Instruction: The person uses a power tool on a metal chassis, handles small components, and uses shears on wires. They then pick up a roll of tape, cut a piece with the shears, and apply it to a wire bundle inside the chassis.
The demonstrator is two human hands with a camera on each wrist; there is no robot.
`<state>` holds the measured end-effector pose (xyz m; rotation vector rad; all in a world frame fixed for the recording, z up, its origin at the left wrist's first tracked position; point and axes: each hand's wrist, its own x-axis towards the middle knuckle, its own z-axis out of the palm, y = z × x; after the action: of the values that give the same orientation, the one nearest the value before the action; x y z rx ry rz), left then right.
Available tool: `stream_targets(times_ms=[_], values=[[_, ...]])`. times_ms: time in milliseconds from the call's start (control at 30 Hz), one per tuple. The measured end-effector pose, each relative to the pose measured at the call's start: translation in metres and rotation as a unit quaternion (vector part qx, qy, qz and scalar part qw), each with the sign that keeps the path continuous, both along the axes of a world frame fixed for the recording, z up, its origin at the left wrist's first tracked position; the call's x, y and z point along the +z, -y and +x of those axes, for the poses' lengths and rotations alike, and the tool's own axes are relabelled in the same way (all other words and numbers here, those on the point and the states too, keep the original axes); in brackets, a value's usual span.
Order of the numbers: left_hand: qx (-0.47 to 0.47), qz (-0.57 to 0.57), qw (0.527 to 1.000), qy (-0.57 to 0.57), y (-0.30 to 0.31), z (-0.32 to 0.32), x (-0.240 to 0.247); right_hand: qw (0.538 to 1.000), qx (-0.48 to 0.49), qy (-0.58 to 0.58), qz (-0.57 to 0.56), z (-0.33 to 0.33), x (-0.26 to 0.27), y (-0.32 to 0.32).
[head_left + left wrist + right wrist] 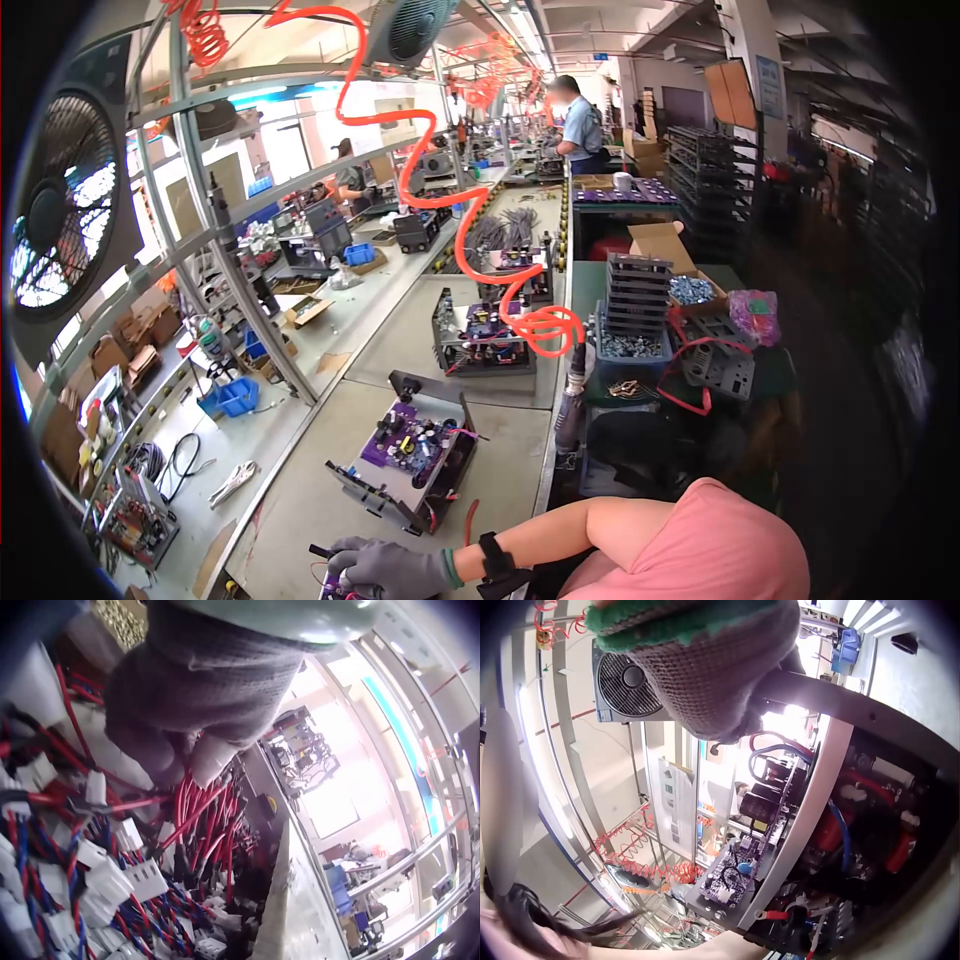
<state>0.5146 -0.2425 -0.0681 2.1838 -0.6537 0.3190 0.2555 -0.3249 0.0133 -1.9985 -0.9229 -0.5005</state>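
Note:
My left hand point(187, 690), in a grey knit glove, reaches into a heap of wire harnesses and pinches a bundle of red wires point(202, 810). White plug connectors point(146, 877) and red-and-blue twisted leads lie all around it. My right hand point(705, 667), also gloved, curls its fingers over the top edge of a metal chassis point(810, 810) that carries a purple circuit board point(731, 874) and black capacitors point(761, 802). In the head view only one gloved hand point(385, 565) shows, on a unit at the bottom edge; it looks like the right one.
Another open unit point(415, 450) sits on the grey conveyor table point(300, 500), with more units point(485, 335) farther along. A screwdriver point(570, 400) hangs on an orange coiled hose point(545, 325). A blue parts bin point(630, 350) stands at right. A fan point(60, 200) is at left.

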Motion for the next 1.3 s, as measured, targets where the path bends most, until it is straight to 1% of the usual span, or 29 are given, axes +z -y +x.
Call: stream_targets(times_ms=[133,233,533,1000,1067,1100,1133,1167,1200,1233,1267,1300], values=[[-0.025,0.002,1.000,-0.016,0.007,-0.007,-0.007,1.000,-0.009,-0.002,0.001,-0.001,-0.002,0.001],[-0.029,0.001,0.999,-0.024,-0.001,-0.009,-0.008,1.000,-0.002,0.011,0.012,0.003,-0.012,-0.001],[-0.002,-0.006,0.999,-0.048,-0.055,-0.009,-0.005,1.000,0.008,-0.003,0.016,0.000,-0.007,0.002],[0.017,-0.022,0.994,-0.101,-0.107,-0.017,-0.008,1.000,-0.002,-0.006,0.025,0.001,-0.014,0.000],[0.023,-0.027,0.993,-0.112,-0.116,-0.023,-0.011,1.000,-0.006,-0.008,0.010,0.002,-0.016,-0.001],[0.031,-0.030,0.992,-0.118,-0.124,-0.029,-0.014,0.998,0.013,-0.048,0.025,0.003,-0.021,-0.002],[0.048,-0.034,0.990,-0.125,-0.140,-0.040,-0.018,0.999,0.004,-0.033,0.027,0.005,-0.024,-0.001],[0.082,-0.038,0.987,-0.135,-0.173,-0.061,-0.023,0.999,0.011,-0.021,0.032,0.007,-0.023,-0.002],[0.138,-0.043,0.979,-0.146,-0.224,-0.100,-0.027,1.000,0.011,-0.003,0.011,0.006,-0.016,0.004],[0.207,-0.052,0.964,-0.157,-0.278,-0.154,-0.035,1.000,0.004,0.004,0.019,0.007,-0.011,0.006],[0.286,-0.063,0.941,-0.169,-0.331,-0.228,-0.040,0.997,0.049,0.052,0.009,0.010,0.000,0.011],[0.369,-0.076,0.908,-0.180,-0.369,-0.319,-0.045,0.998,0.045,0.052,-0.014,0.014,-0.005,0.011]])
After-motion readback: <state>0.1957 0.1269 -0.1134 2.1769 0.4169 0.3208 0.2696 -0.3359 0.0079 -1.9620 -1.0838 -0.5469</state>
